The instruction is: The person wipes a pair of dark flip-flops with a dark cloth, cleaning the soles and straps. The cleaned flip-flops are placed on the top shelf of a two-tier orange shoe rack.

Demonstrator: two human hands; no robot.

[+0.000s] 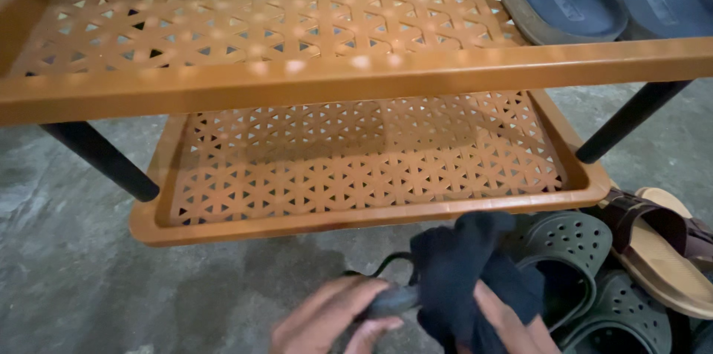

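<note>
Head view: a dark sandal is pinched by the left hand, fingers closed on it, while a dark cloth is gripped by the right hand, just below the orange shoe rack, beside green clogs.

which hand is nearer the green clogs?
Right. The right hand, gripping a dark cloth, sits right beside the green clogs. The left hand is further off, on the far side of the cloth, holding a dark sandal.
</note>
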